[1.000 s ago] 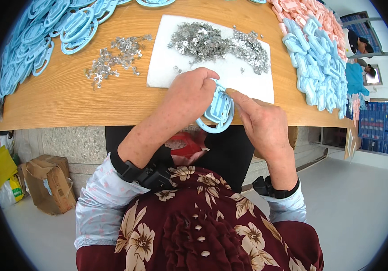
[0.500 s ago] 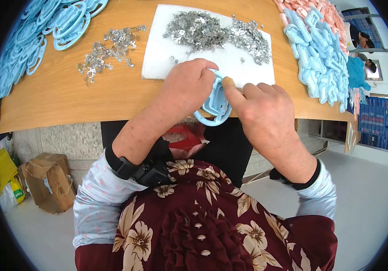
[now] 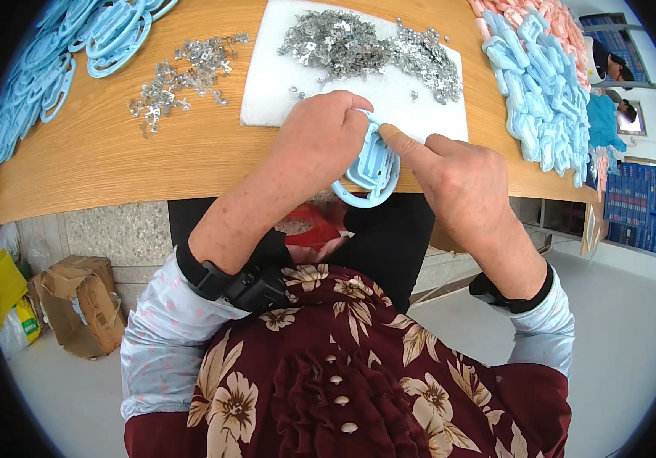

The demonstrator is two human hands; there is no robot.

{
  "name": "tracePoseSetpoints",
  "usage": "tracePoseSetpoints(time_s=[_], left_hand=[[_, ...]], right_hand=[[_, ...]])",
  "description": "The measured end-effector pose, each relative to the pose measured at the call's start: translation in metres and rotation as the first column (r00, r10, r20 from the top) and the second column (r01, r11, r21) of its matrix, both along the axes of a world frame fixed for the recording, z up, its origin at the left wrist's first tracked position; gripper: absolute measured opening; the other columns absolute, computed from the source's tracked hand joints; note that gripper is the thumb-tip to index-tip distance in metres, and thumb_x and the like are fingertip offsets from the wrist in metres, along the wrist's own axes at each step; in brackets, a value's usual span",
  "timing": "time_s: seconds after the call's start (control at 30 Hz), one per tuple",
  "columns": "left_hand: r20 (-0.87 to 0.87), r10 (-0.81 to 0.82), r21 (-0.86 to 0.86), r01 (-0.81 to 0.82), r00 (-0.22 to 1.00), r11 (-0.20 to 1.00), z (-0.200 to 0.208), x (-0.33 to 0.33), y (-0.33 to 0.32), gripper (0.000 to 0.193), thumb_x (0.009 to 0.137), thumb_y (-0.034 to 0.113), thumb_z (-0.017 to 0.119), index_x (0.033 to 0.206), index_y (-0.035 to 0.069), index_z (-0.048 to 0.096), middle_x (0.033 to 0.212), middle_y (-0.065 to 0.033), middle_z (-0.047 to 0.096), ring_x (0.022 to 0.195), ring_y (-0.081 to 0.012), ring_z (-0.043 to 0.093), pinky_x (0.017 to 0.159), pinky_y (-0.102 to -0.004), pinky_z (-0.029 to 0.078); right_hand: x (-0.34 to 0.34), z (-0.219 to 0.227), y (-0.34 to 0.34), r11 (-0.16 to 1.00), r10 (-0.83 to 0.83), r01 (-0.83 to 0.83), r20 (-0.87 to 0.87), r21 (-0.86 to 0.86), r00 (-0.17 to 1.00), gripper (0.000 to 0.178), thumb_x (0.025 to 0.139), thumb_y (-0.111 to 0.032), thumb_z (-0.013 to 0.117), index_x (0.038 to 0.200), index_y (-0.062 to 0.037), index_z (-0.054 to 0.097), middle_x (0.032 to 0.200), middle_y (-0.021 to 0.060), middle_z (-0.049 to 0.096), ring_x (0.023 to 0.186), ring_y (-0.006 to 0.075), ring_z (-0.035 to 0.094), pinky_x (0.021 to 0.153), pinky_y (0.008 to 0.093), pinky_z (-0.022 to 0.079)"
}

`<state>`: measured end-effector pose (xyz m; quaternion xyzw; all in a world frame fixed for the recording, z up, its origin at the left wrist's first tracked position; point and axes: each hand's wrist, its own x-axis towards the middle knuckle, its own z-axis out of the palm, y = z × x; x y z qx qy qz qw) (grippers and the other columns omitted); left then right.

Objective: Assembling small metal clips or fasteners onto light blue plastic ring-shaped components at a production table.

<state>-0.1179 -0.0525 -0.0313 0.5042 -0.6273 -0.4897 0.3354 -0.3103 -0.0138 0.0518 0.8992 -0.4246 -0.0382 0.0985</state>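
Tabletop gap (image 3: 490,108) between white sheet (image 3: 429,119) and blue pile (image 3: 540,111), right hand (image 3: 461,172) partly blocking

The location is a small-parts workshop. Indicators: a wood-surfaced bench (image 3: 191,168) carries bulk piles of like components, namely light-blue oval frames (image 3: 42,76) at far left, pale-blue mouldings (image 3: 526,107) and pink mouldings (image 3: 549,30) at far right, and metal clips (image 3: 336,46) on a white sheet (image 3: 267,99). Stacked blue items (image 3: 637,198) and a co-worker (image 3: 605,122) occupy the room at right. An opened carton (image 3: 76,278) stands at near left.
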Motion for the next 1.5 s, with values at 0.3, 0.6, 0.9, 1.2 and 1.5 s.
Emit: tracePoseSetpoints(time_s=[0.3,0.6,0.9,1.2,1.5], left_hand=[[0.012,-0.009,-0.01,0.009,1.0,1.0,-0.003,0.0,-0.001,0.037,0.096,0.017,0.044,0.116,-0.004,0.066,0.081,-0.013,0.069,0.074,-0.0183,0.064,0.071,-0.0343,0.052],[-0.018,-0.008,-0.002,0.008,1.0,1.0,0.002,0.002,0.002,0.037,0.096,0.017,0.044,0.115,-0.005,0.066,0.081,-0.0148,0.069,0.075,-0.0204,0.065,0.073,-0.0353,0.052],[-0.047,-0.017,0.064,0.02,0.999,0.998,0.001,0.005,-0.002,0.035,0.096,0.016,0.045,0.116,-0.003,0.066,0.09,-0.0112,0.071,0.079,-0.0162,0.065,0.072,-0.0322,0.052],[-0.578,0.056,0.386,0.212,0.814,0.898,0.014,0.002,0.018,0.031,0.101,0.014,0.046,0.125,0.0,0.059,0.105,-0.0049,0.068,0.088,-0.0093,0.065,0.077,-0.0249,0.053],[0.065,-0.319,-0.281,0.324,0.946,0.903,0.023,0.016,0.032,0.038,0.1,0.009,0.048,0.137,0.002,0.053,0.114,-0.0146,0.066,0.094,-0.0151,0.065,0.083,-0.0244,0.052]], right_hand=[[0.009,0.004,-0.007,0.999,-0.03,0.03,0.003,0.034,1.0,0.044,0.079,-0.007,0.063,0.12,-0.0195,0.069,0.068,0.0037,0.057,0.06,0.0251,0.062,0.051,0.038,0.049],[0.012,0.014,-0.006,0.998,-0.03,0.033,-0.058,0.045,0.998,0.031,0.084,-0.013,0.062,0.114,-0.0168,0.067,0.071,0.0051,0.061,0.063,0.0251,0.066,0.052,0.0383,0.05],[0.007,0.008,-0.005,0.999,-0.017,0.015,0.043,0.043,0.999,0.028,0.085,-0.016,0.064,0.112,-0.0095,0.065,0.074,0.0081,0.063,0.064,0.0283,0.066,0.054,0.0389,0.05],[-0.008,-0.042,0.021,0.469,-0.883,-0.286,0.443,0.836,-0.153,0.035,0.099,-0.035,0.064,0.118,-0.0055,0.063,0.076,-0.0068,0.052,0.056,0.0025,0.041,0.047,0.0216,0.03],[-0.012,-0.026,0.023,0.438,-0.894,-0.379,0.439,0.815,-0.089,0.028,0.102,-0.033,0.055,0.107,-0.0068,0.063,0.075,-0.0044,0.049,0.061,0.0037,0.039,0.052,0.02,0.029]])
